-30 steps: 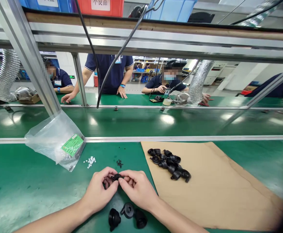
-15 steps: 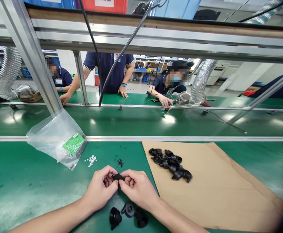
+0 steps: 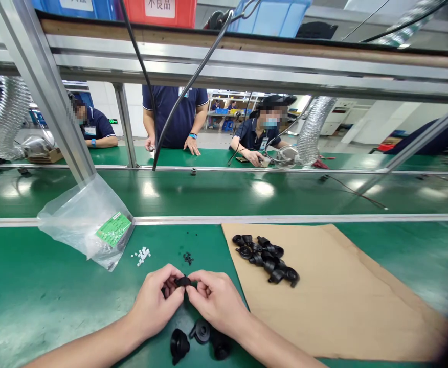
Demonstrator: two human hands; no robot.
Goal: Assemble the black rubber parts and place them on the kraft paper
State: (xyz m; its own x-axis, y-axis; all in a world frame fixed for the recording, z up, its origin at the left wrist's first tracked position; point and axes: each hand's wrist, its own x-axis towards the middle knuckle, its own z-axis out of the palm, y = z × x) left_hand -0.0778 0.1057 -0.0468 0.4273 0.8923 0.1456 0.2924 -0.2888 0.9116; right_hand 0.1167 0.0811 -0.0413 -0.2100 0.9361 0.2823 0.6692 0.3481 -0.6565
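Hands meet over the green table [image 3: 36,301], just above its near edge. The left hand [image 3: 155,304] and the right hand [image 3: 216,301] each pinch one side of a small black part [image 3: 183,281] between thumb and fingertips, fingers curled closed around it, so it hangs clear of the table between them. What is being fitted to it is too small to tell.

Three more black parts [image 3: 199,340] lie on the table just below the wrists. A heap of the same parts [image 3: 264,258] sits on the brown paper [image 3: 342,296] to the right. Beyond the hands lie a few black bits [image 3: 187,258], some white bits [image 3: 142,255], and a clear bag [image 3: 86,220] with a green label leaning on the frame post.

To do this step well, I judge that the grip should stay at the fingertips, with the part turned so the working face is toward the eyes, and pressure kept even from both sides so nothing pops loose. Holding it low over the table would keep a dropped bit from rolling far. The loose parts below the wrists are close enough to be knocked by a forearm.

Across the table, other people's hands rest on the far side, well apart.
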